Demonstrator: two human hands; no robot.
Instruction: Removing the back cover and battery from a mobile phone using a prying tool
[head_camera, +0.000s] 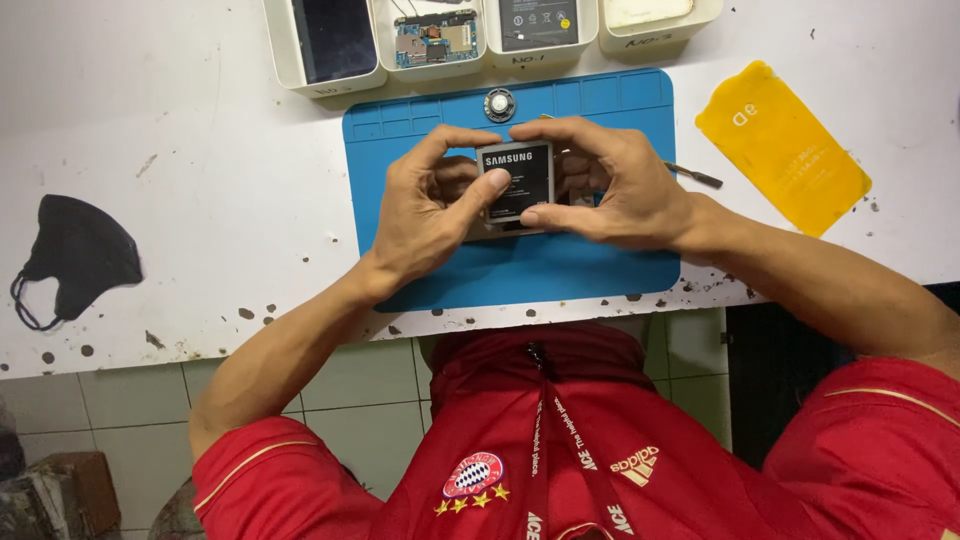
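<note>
White worktable, stained with dark spots. Blue work mat at its middle, below a row of white trays with phone parts: dark screen, circuit board, grey cover. Yellow film sheet to the right of the mat, black face mask far left. Left hand and right hand close together over the mat, both pinching a dark phone battery between thumbs and forefingers, just above a phone body mostly hidden under the fingers. Small round speaker near the mat's top edge. Thin tool beside the right wrist.
</note>
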